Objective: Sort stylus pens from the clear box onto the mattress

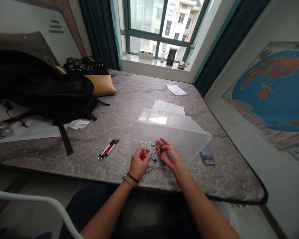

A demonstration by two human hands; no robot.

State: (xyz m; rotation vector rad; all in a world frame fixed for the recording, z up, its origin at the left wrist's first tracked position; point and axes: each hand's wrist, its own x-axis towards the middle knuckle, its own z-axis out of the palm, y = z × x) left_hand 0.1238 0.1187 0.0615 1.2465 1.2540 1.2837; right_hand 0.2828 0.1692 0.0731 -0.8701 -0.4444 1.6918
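Red pen [144,153] is pinched upright between the thumb and fingers of the left hand [139,164], at the mouth of a clear bin [179,131] tipped on its side on the mattress [129,96]. The right hand [169,154] is just beside it to the right, palm up and fingers loosely spread. A second red pen [161,158] runs along that hand's near edge, but I cannot tell whether the fingers hold it or it rests on the bin wall. A teal pen [153,158] lies between the two hands on the lower wall of the bin, with a few more small pieces just beyond the fingertips, too small to make out.

Judging by this, the step in hand is working pens over one at a time at the bin's mouth. Well to the left, three pens [109,148] lie side by side on the mattress, apart from the bin. A next move with the red pen calls for a firm pinch and care not to knock the loose pens near the knuckles.

A strap [129,180] circles the left wrist. Papers [168,107] lie behind the bin, a black backpack [40,89] at far left, and a map [276,89] hangs on the right wall.
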